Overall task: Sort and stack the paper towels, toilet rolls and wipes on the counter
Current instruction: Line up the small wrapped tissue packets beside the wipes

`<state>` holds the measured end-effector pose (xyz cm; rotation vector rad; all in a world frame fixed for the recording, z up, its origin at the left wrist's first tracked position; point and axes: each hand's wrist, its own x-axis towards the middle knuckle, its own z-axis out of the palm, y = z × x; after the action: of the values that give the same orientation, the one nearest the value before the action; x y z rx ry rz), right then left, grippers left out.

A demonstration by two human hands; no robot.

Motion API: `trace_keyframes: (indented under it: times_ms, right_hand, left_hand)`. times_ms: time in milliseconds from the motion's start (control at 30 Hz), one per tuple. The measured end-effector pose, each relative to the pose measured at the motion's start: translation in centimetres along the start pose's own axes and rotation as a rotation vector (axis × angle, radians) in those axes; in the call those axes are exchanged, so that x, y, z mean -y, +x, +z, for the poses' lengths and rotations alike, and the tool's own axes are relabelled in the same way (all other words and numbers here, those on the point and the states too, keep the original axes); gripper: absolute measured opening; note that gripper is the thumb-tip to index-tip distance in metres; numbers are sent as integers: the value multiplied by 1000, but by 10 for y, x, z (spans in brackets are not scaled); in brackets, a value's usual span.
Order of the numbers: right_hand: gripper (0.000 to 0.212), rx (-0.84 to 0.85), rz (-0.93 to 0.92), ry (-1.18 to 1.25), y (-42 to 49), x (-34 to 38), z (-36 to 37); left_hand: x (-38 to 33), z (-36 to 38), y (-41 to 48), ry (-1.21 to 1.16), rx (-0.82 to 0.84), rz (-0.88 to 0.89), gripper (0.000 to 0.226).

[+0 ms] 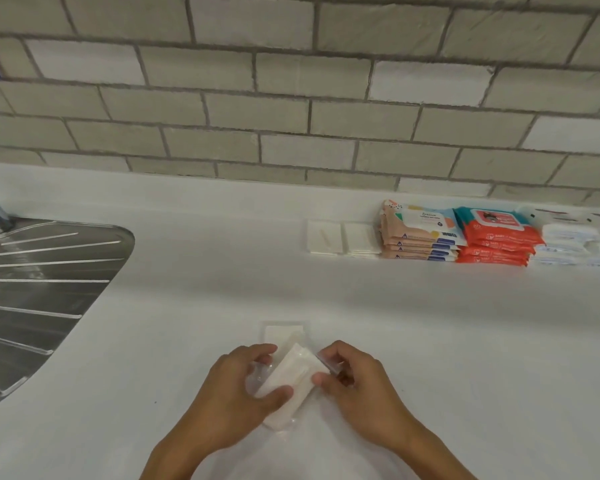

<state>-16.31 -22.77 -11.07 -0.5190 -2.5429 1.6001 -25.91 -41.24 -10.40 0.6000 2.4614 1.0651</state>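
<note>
Two hands: in the head view the left hand point(243, 386) and right hand point(354, 386) meet low over the near part of the counter point(187, 341), both on one white pack point(297, 379).
Left fingers point(278, 393): curled round the pack's lower left end, thumb on top.
Right fingers point(321, 379): pinching the pack's right edge, thumb on top, the others tucked beneath.
Pack: tilted and in clear wrap; whether its low corner touches the counter I cannot tell.
Second pack point(284, 332): flat on the counter just beyond the hands, its near edge hidden by the held one.
Sorted row: by the wall point(291, 98) at back right stand two white piles point(324, 237), peach wipes point(420, 237), red wipes point(499, 240) and white packs point(575, 244), side by side.
Drainer point(42, 289): at the left, well apart from the work.
Step in hand: probably squaring this pack before it joins the white piles.
Doing it well: level the pack, gather it with the second pack edge to edge, and set both down flat on a white pile with the corners matched.
Risk: the wrap looks slippery, so a loose pinch may let the pack slide.
</note>
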Motion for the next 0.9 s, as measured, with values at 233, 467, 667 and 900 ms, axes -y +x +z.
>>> trace_keyframes:
  times_ms: [233,467,667,900]
  right_hand:
    - [12,146,-36,127,5,11,10]
    - [24,-100,-19,-209,42,10,15]
    - [105,-13,164,-632,46,28,46]
    - [105,10,206,-394,50,28,45]
  left_hand:
    - [3,-10,-11,-170,69,-31,12]
    - [27,-27,-23,-284,-147,-140,12]
    - [36,-31,-26,-327,-235,-166,13]
    - [38,-32,-24,-342,-247,-183,12]
